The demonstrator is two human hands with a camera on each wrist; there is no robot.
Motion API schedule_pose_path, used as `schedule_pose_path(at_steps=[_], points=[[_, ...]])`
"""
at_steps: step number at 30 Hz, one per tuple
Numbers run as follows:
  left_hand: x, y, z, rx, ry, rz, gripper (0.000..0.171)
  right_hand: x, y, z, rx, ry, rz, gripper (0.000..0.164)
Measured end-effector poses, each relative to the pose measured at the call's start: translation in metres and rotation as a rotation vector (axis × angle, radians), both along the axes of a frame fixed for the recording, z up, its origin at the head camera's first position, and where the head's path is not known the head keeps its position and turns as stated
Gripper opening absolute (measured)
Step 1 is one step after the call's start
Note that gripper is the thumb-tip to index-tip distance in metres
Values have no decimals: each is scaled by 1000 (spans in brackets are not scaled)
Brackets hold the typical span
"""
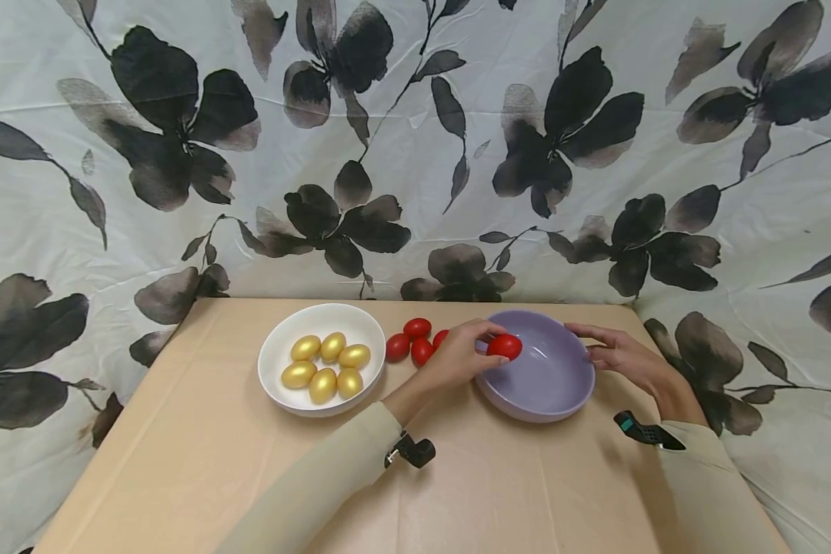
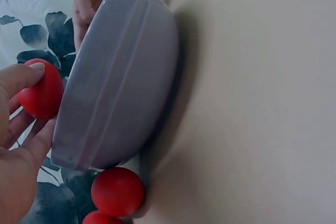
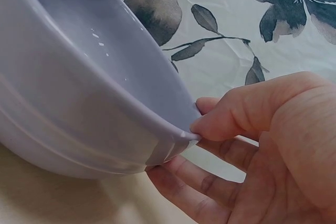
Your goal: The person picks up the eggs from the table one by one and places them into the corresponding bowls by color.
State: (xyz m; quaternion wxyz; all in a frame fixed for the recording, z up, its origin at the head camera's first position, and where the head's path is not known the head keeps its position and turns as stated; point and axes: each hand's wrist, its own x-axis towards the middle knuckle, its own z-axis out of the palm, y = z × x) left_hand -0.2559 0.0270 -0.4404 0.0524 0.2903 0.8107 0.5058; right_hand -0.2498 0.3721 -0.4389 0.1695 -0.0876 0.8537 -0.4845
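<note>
My left hand (image 1: pixel 455 355) pinches a red egg (image 1: pixel 505 346) between thumb and fingers, over the left rim of a purple bowl (image 1: pixel 543 381). In the left wrist view the same egg (image 2: pixel 42 90) is beside the bowl's rim, thumb on top. My right hand (image 1: pixel 630 360) grips the bowl's right edge; the right wrist view has the thumb at the rim and fingers along the outer wall (image 3: pixel 126 135). Several more red eggs (image 1: pixel 398 348) lie on the table left of the purple bowl, one partly hidden behind my left hand.
Left of the red eggs stands a white bowl (image 1: pixel 271 362) with several gold eggs (image 1: pixel 323 385) in it. The light wooden table (image 1: pixel 201 431) ends at a floral cloth (image 1: pixel 402 138) hanging behind and along the sides.
</note>
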Motion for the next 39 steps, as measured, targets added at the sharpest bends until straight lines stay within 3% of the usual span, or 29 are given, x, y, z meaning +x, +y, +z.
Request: schedule_pose_path(at_steps=[10,31,39], points=[[-9,19,-1,-87,32,-85,42,-1,1,0,-17,-16,0,57],[-29,38,4,-312,164,-202,43,-5,5,-3,-32,-14,17,59],[-31,43,5,-355,144,-242,41,-5,5,-4,-37,-11,15,58]])
